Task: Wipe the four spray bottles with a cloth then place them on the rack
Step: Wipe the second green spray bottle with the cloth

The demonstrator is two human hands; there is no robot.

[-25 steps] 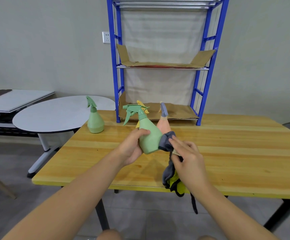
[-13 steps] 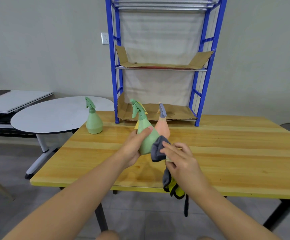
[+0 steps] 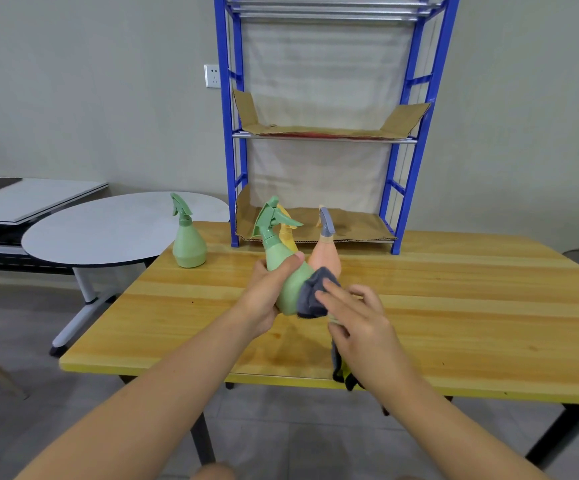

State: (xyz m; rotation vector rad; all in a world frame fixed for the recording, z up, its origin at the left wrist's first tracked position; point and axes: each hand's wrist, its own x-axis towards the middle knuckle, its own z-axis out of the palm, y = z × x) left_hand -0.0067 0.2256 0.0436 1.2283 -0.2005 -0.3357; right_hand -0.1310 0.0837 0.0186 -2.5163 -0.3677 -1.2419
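Both hands work above the near half of the wooden table (image 3: 454, 306). The left hand (image 3: 267, 299) is closed around the body of a green spray bottle (image 3: 289, 275), thumb over the shoulder, tilting it so the trigger head leans away to the left; that tilt seems meant to turn the bottle's lower side toward the cloth. The right hand (image 3: 360, 323) presses a grey cloth (image 3: 312, 296) flat against the bottle's base with loosely spread fingers, the rest of the cloth hanging below the palm past the table edge.

A second green spray bottle (image 3: 188, 244) stands upright near the table's far left corner. A peach bottle with a grey nozzle (image 3: 326, 251) and a yellow bottle (image 3: 286, 233), mostly hidden, stand just behind the held one. None is on the blue rack (image 3: 419, 133) yet, which stands at the table's back edge against the wall, its shelves lined with cardboard (image 3: 322, 131).

To the left sits a round grey table (image 3: 108, 226); a wall socket (image 3: 211, 75) shows beside the rack.
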